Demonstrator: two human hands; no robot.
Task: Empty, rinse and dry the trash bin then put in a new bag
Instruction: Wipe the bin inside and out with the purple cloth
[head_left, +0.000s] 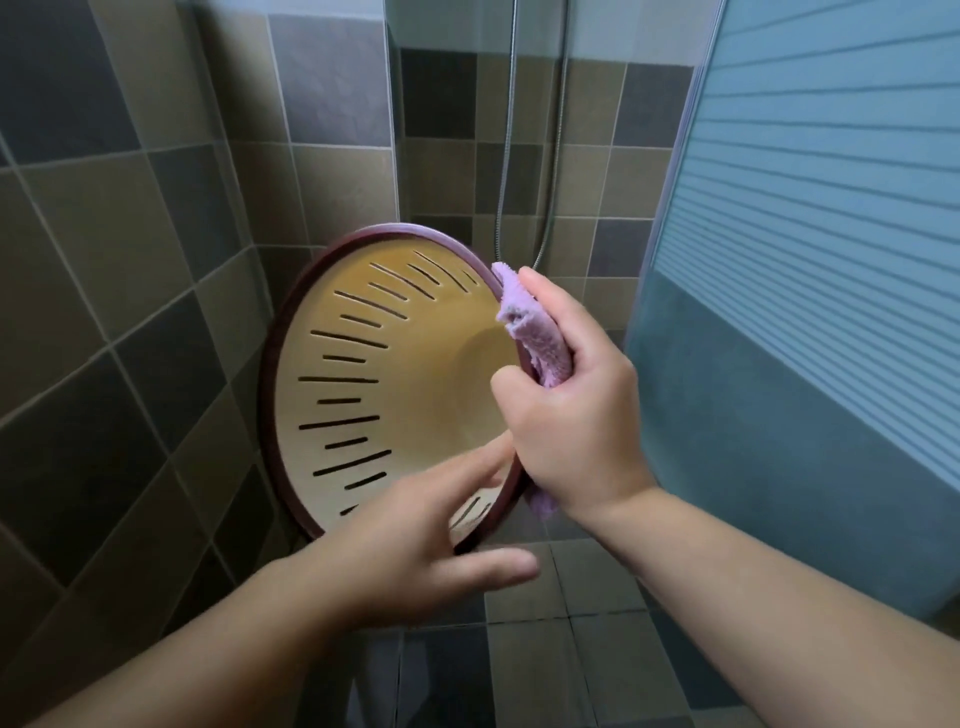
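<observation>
A cream trash bin (405, 384) with a dark maroon rim and several slots in its wall is tipped on its side, its mouth facing me. It holds no bag or trash that I can see. My right hand (576, 410) is shut on a lilac cloth (535, 332) and presses it over the right side of the rim. My left hand (431, 540) grips the lower rim, fingers reaching inside the bin and thumb outside below it.
I face a tiled shower corner in grey and brown. A metal shower hose (550, 156) hangs down the wall behind the bin. A frosted striped glass panel (821, 234) stands at the right. Tiled floor (545, 649) lies below.
</observation>
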